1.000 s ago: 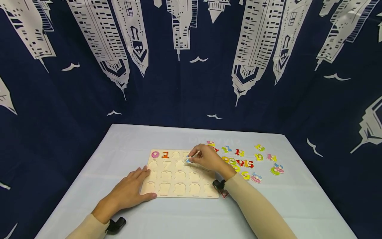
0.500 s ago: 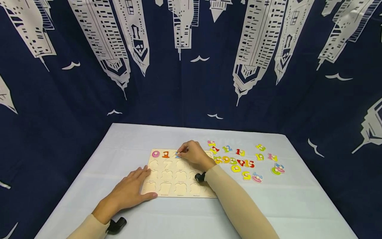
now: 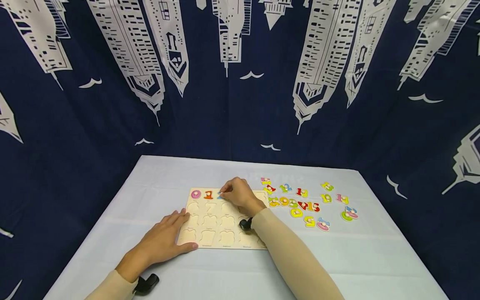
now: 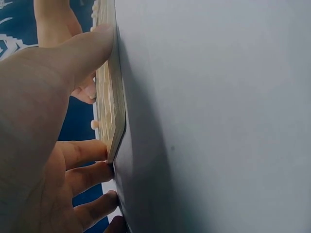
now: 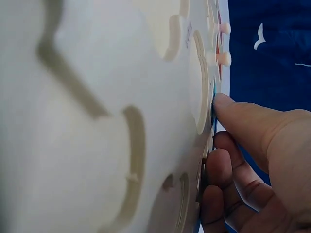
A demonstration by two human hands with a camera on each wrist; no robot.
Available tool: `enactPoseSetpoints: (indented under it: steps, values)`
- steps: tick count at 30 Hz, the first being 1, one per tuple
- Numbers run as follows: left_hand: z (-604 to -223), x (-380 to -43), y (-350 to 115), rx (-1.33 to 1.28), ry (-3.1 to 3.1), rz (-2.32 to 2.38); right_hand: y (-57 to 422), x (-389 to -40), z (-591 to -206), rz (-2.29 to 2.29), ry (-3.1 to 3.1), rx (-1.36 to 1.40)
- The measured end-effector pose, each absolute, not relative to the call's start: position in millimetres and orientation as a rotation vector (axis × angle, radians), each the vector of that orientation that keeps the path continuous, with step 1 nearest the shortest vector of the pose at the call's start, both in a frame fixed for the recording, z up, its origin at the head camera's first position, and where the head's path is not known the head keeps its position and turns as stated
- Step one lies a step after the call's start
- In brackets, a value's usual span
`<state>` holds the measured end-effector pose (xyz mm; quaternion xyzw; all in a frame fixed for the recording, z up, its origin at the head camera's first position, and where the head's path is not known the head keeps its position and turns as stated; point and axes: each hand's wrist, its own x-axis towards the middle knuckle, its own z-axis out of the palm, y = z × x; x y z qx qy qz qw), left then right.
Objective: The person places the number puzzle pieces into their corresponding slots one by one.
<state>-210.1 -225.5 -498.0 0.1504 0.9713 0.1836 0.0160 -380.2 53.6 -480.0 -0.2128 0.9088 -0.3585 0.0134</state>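
Note:
A pale wooden number puzzle board (image 3: 218,227) with cut-out recesses lies on the white table. My left hand (image 3: 161,237) rests at its near left corner, thumb along the front edge and fingers at the left side. At the board's top row my right hand (image 3: 241,196) pinches a blue number piece (image 3: 219,195), which sits at the third recess; its knob is hidden behind the fingers. In the right wrist view the thumb lies right at the blue edge of that piece. To the left of it, a pink 0 (image 3: 196,194) and an orange-red 1 (image 3: 208,195) sit in their recesses.
Several colourful number pieces (image 3: 303,205) are scattered right of the board, some farther out, such as a pink and green pair (image 3: 349,213) overlapping. The white table (image 3: 210,275) ends at a dark blue cloth (image 3: 210,125) printed with white buildings.
My right hand has moved left across the board with the blue number piece, from near the fourth recess to the third. Over the last half second it shifts only slightly. The left hand stays put.

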Motion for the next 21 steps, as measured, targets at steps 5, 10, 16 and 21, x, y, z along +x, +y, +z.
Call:
enactPoseSetpoints:
  steps: [5,10,16,21]
  values:
    - [-498,-209,-225,0.462,3.022,0.573,53,-381,-481,-1.112,2.829,-0.647]
    - [-497,-208,-224,0.461,3.019,0.576,56,-380,-481,-1.112,2.816,-0.671]
    - [-497,-208,-224,0.463,3.024,0.572,67,-373,-476,-1.127,2.811,-0.703]
    - [-497,-209,-224,0.472,3.036,0.578,84,-367,-470,-1.139,2.821,-0.65]
